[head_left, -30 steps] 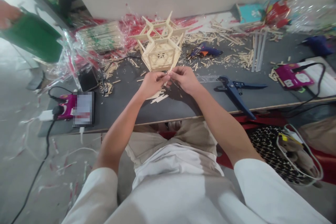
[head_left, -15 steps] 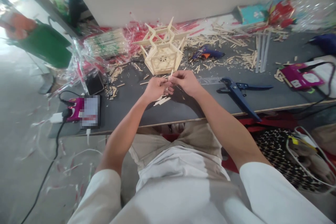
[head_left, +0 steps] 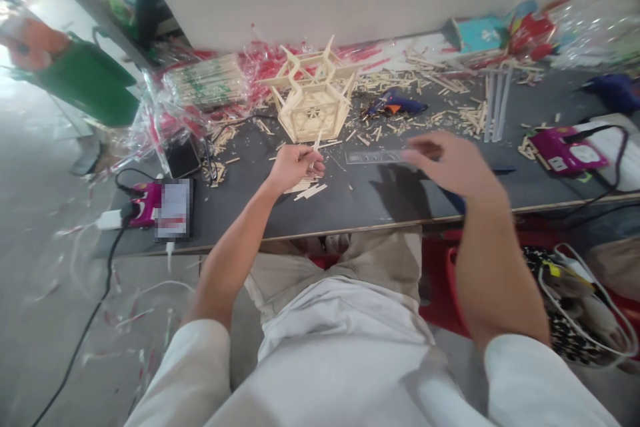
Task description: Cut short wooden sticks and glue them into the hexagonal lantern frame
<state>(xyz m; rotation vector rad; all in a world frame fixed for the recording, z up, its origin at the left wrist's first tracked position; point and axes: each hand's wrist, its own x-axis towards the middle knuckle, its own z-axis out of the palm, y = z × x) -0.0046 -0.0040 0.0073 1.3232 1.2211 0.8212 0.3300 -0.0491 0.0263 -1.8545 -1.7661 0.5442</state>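
My left hand (head_left: pixel 295 167) is pinched closed on a thin wooden stick (head_left: pixel 317 140), which points up from its fingertips. Just under that hand lie several loose sticks (head_left: pixel 310 192) on the dark tabletop. My right hand (head_left: pixel 445 157) is blurred and hovers above the blue cutter (head_left: pixel 454 200), most of which it hides; its thumb and fingers are apart and I see nothing held. A clear ruler (head_left: pixel 373 157) lies flat between my hands. Beyond my left hand stands a pale lattice frame of glued sticks (head_left: pixel 315 107).
A glue gun (head_left: pixel 400 103) lies behind the ruler among scattered stick offcuts. Clear glue sticks (head_left: pixel 495 107) are at the right. A phone (head_left: pixel 173 210) and purple power box (head_left: pixel 145 203) sit at the left edge, a second purple box (head_left: pixel 570 149) at the right. Wrapped stick bundles (head_left: pixel 207 83) lie behind.
My right hand has left my left hand and moved right, over the blue cutter. My left hand stays nearly in place with the stick.
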